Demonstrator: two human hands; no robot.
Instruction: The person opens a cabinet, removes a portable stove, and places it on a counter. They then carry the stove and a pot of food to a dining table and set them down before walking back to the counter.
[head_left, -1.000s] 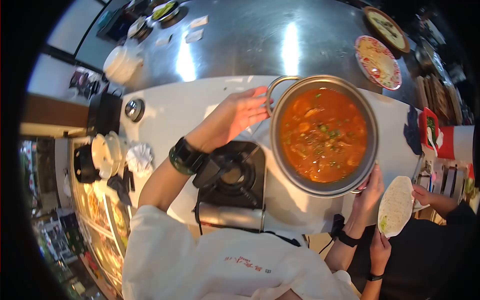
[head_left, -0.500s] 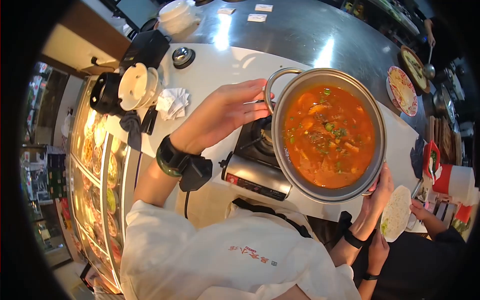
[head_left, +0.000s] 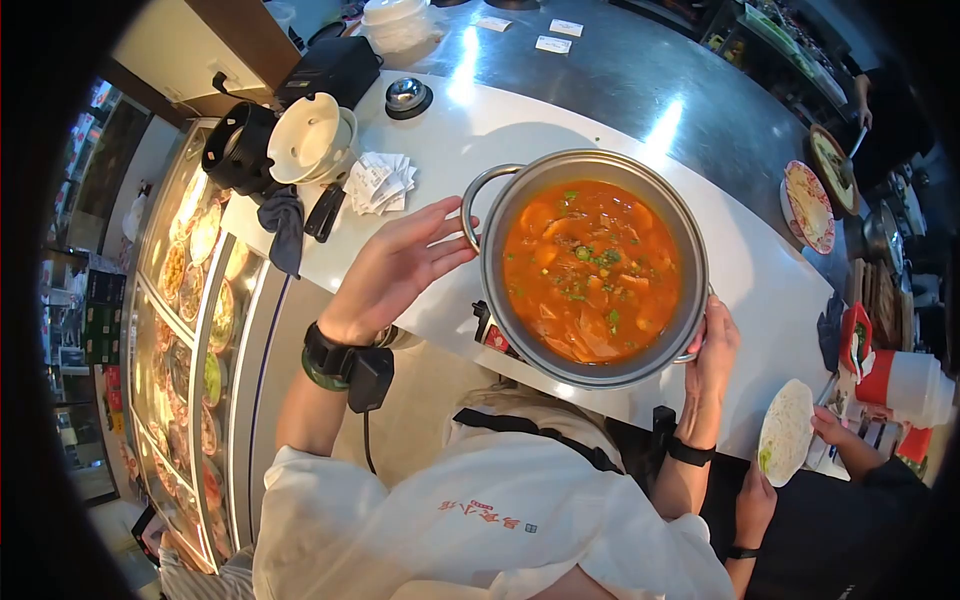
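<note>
A two-handled metal pot [head_left: 492,285] of red-orange soup [head_left: 590,290] with green garnish is held level above the white counter. The fingers of my left hand [head_left: 400,265] are at its left loop handle, long and only slightly bent, the fingertips partly behind the metal. My right hand [head_left: 712,345] is closed around the handle on the lower right; its fingertips are partly hidden. Under the pot, a portable gas stove [head_left: 493,332] is mostly covered, with only its front left corner showing.
On the counter [head_left: 450,130] are a call bell [head_left: 407,97], crumpled receipts [head_left: 380,182], a stapler-like black object [head_left: 325,212], a dark cloth [head_left: 283,230] and cream bowls [head_left: 305,140]. At right, another person's hands hold a white plate [head_left: 787,425]. A glass food display [head_left: 180,330] stands left.
The pot has moved left in view with both my hands, covering more of the gas stove. The view has shifted a little. The other person's plate stays at the right.
</note>
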